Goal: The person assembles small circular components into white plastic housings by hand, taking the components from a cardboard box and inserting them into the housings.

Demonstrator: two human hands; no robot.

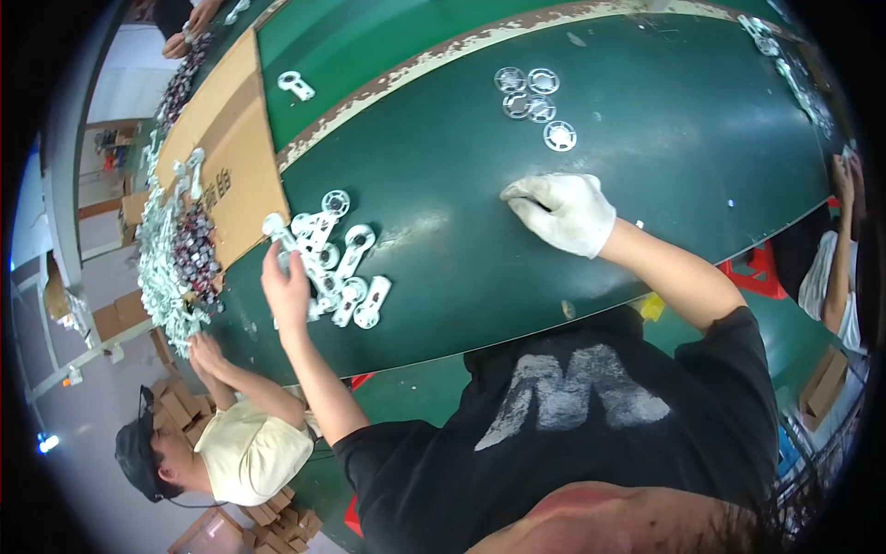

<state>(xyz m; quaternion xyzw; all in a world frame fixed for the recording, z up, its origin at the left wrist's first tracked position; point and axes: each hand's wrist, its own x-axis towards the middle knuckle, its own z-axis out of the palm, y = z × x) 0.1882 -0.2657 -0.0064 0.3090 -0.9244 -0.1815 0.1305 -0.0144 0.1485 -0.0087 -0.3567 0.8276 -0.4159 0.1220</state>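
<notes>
At the left of the table, my bare left hand [287, 288] has its thumb and fingers around the near end of a white part with a round head [274, 223]. Beside it lies a loose pile of similar white parts [351, 251], each a short flat arm with a ring-shaped end. My right hand [565, 214], in a white glove, is raised over the middle of the table with thumb and fingertips together; whatever they pinch, if anything, is hidden. Beyond this hand, several clear spoked discs [559, 136] lie flat in a small group.
A cardboard sheet [235, 148] lies at the left, beside a heap of white parts [166, 268] and small dark red pieces [196, 249]. A co-worker [249, 443] sits at the near left; others are at the far left and right. One white part [295, 86] lies beyond the chipped ledge [406, 78].
</notes>
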